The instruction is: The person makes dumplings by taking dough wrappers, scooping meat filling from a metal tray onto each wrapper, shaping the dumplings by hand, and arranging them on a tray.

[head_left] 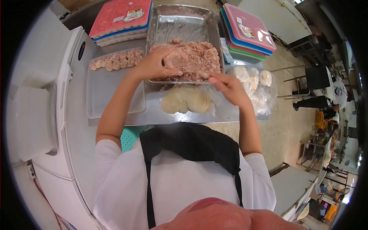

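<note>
A deep metal tray (180,11) holds a mass of minced meat (203,53) in its near half. Over the meat's left part, my left hand (155,64) curls around a round dough wrapper (174,60). My right hand (230,87) is at the tray's near right corner, its fingers closed on a thin tool (205,74) that reaches over the meat. Several pale round wrappers (186,99) overlap on the metal table just in front of the tray. To the left, a shallow plastic tray (115,92) bears rows of filled dumplings (117,60) along its far end.
Stacked lidded boxes stand behind on the left (122,17) and right (249,28). Plastic bags of wrappers (255,86) lie at the table's right end. A white fridge (50,126) is close on the left. People (339,92) are far off to the right.
</note>
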A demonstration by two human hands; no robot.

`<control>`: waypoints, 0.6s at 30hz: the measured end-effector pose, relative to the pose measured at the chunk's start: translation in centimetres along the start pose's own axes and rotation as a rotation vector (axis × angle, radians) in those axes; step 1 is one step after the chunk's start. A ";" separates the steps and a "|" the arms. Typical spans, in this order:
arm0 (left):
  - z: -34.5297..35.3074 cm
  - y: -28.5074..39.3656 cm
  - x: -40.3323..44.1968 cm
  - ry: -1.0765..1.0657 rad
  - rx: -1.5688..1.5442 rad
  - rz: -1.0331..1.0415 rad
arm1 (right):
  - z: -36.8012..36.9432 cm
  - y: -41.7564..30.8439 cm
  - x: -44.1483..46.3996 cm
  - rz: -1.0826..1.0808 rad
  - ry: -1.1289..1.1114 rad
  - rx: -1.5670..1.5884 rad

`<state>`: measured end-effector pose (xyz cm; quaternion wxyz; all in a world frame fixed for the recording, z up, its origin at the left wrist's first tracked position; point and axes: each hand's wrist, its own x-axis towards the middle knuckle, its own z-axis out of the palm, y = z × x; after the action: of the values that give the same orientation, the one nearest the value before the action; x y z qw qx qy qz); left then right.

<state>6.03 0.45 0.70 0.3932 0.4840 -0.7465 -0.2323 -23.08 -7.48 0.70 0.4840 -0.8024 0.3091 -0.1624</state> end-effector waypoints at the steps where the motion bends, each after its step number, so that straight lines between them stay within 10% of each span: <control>1: 0.3 -0.9 0.2 -0.063 -0.035 0.028 | 1.3 -0.3 0.5 -0.001 -0.042 -0.029; 12: 2.7 -5.9 -0.5 -0.075 -0.282 -0.501 | 4.1 4.3 3.7 -0.308 0.289 -0.693; 18: 2.1 -3.6 -1.9 0.035 0.006 -0.375 | 0.1 4.4 1.6 0.063 0.140 -0.623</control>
<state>6.68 0.61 -3.82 0.3543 0.6197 -0.6370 -0.2909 -23.27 -9.93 -3.27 0.1973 -0.8888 0.4013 -0.0999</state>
